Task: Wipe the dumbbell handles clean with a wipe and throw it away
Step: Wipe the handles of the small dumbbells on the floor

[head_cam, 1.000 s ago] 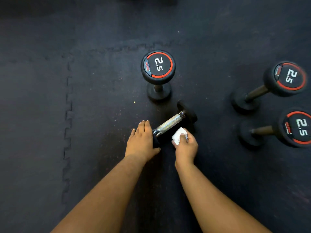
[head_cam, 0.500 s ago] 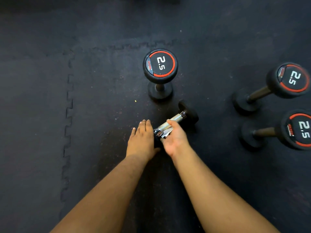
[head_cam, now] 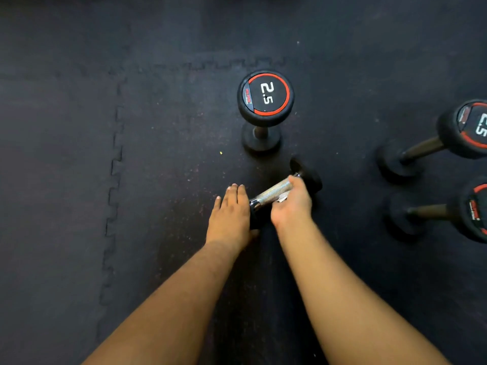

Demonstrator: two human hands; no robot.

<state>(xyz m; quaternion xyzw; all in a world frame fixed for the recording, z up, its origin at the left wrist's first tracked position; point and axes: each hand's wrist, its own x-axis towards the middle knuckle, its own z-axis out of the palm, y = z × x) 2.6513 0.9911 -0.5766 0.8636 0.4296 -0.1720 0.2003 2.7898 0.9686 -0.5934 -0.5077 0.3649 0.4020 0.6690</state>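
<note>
A crumpled white wipe (head_cam: 281,205) is gripped around the knurled steel handle (head_cam: 271,194) by the right hand (head_cam: 291,206); the near rubber head (head_cam: 254,218) is steadied by the flat, straight-fingered left hand (head_cam: 229,217).

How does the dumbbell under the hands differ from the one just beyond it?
The near dumbbell lies on its side; the far dumbbell stands on end. The near one is held by the left hand and the right hand with a wipe; the far one is untouched. Both have black ends.

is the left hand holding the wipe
No, the left hand lies flat against the near end of the dumbbell, while the wipe sits under the right hand on the handle.
</note>
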